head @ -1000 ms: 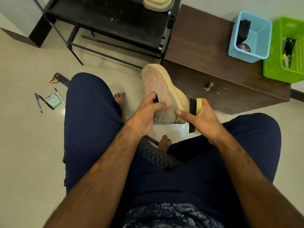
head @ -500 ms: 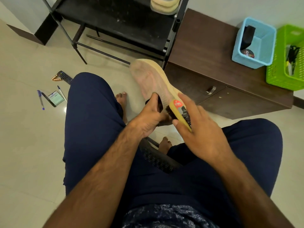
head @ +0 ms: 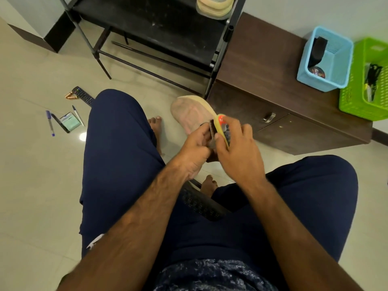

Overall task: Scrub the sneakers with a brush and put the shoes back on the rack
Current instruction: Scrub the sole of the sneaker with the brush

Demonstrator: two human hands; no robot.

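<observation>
One sneaker (head: pixel 190 115) in hand, one more (head: pixel 214 6) on the rack (head: pixel 159 28); one brush (head: pixel 220 131); two baskets, blue (head: pixel 336 80) and green (head: pixel 357 97); three pens (head: pixel 50 122); one remote (head: pixel 83 95).

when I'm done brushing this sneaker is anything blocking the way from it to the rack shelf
Nothing visible does. The sneaker is held by the left hand just in front of the black rack; only bare floor lies between. Another shoe occupies the shelf's right end, with open shelf beside it.

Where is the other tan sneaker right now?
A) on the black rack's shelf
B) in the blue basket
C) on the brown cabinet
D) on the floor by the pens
A: the second sneaker sits on the black rack, at the shelf's right end by the post.
</observation>
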